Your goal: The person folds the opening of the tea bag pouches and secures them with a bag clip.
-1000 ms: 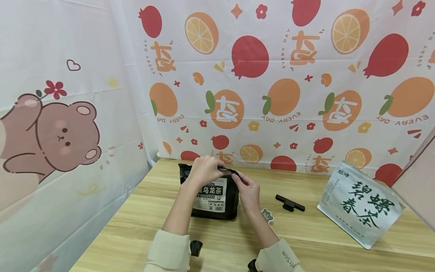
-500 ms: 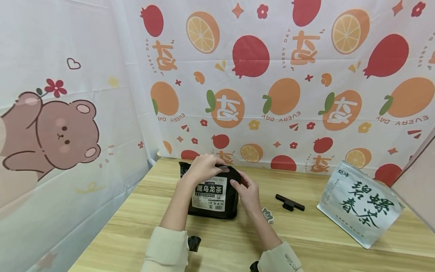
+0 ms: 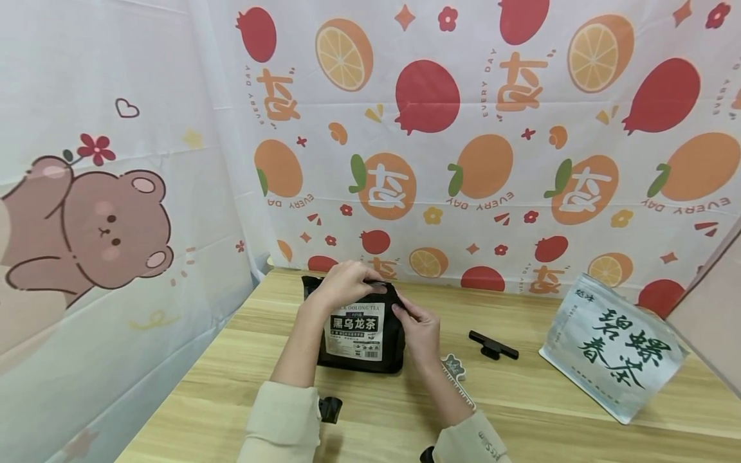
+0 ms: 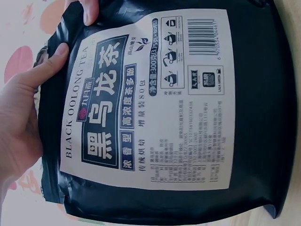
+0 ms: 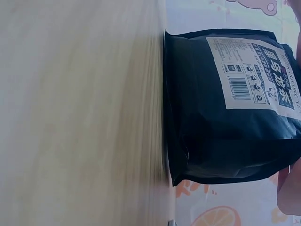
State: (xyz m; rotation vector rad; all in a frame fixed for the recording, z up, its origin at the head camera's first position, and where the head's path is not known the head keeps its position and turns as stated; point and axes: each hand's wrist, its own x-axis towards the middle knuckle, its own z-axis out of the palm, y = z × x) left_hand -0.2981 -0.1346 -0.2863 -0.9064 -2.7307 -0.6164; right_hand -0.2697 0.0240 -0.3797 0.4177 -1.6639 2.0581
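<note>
A black oolong tea bag (image 3: 359,334) with a white label stands on the wooden table (image 3: 550,411), just in front of me. My left hand (image 3: 347,283) grips its folded top edge from above. In the left wrist view the left hand (image 4: 28,117) curls round the top of the bag (image 4: 155,108), thumb on the front face. My right hand (image 3: 418,325) holds the bag's upper right corner with curled fingers. The right wrist view has the bag (image 5: 225,113) lying sideways in frame, with only a sliver of the right hand (image 5: 289,193) showing.
A silver tea pouch (image 3: 613,347) with green characters lies at the right of the table. A black clip (image 3: 493,345) and a small printed tag (image 3: 455,368) lie between it and the black bag. Fruit-print and bear-print curtains (image 3: 475,161) close off the back and left.
The bag's top has been pressed back, so the whole label now shows. My right hand has slid from the top edge down to the upper right corner. The left hand stays on top.
</note>
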